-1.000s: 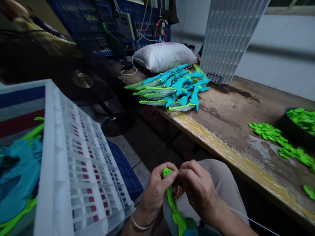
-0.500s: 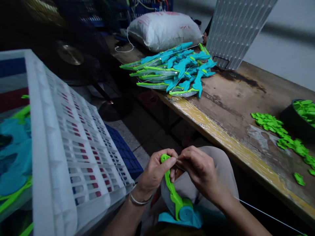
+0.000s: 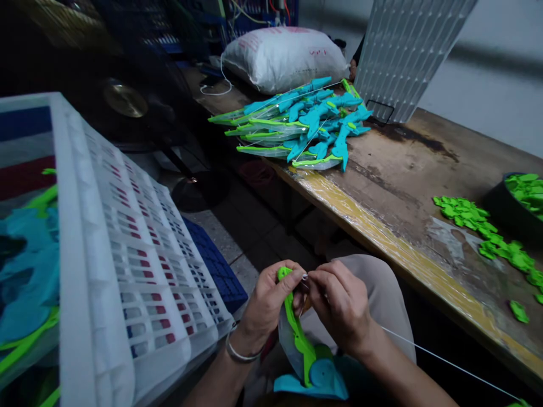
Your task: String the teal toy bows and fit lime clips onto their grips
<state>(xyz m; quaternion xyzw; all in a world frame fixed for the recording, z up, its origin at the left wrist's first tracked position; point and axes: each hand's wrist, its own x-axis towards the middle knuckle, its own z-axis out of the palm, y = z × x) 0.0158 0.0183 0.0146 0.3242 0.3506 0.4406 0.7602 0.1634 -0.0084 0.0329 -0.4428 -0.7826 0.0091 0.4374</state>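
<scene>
While in pinching left hand, green bow left of right hand with pinched string.

From where I stand, this looks like a small workshop. A worn wooden table holds a heap of blue and green plastic toy-like pieces, a stuffed white sack and a dark tub full of green bits (so many!). A big white crate holds more pieces.
</scene>
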